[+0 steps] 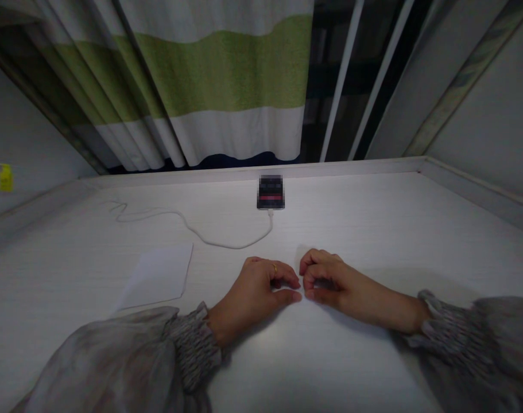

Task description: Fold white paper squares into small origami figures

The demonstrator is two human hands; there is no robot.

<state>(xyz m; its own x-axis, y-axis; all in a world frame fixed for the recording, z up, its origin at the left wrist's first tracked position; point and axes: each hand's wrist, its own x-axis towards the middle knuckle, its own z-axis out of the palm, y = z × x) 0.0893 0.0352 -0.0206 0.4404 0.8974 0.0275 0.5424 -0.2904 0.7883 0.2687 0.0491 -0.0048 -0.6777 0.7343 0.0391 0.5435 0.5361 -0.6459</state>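
My left hand [261, 288] and my right hand [332, 279] meet fingertip to fingertip just above the white tabletop [261, 367]. A gold ring is on a finger of the left one. On each hand the thumb and fingers are curled into a pinch. Something pale and tiny may lie between the fingertips, but against the white surface I cannot make it out. To the left of my left hand lies white paper [160, 275], flat on the table. Beyond both hands a phone [270, 192] with a blurred screen stands at the back.
A white charging cable [239, 247] runs from the phone in a curve to the left. Low raised edges [343, 168] border the table. Behind hangs a green and white curtain [239, 71] beside dark window bars. A yellow tag [5, 178] is at the far left.
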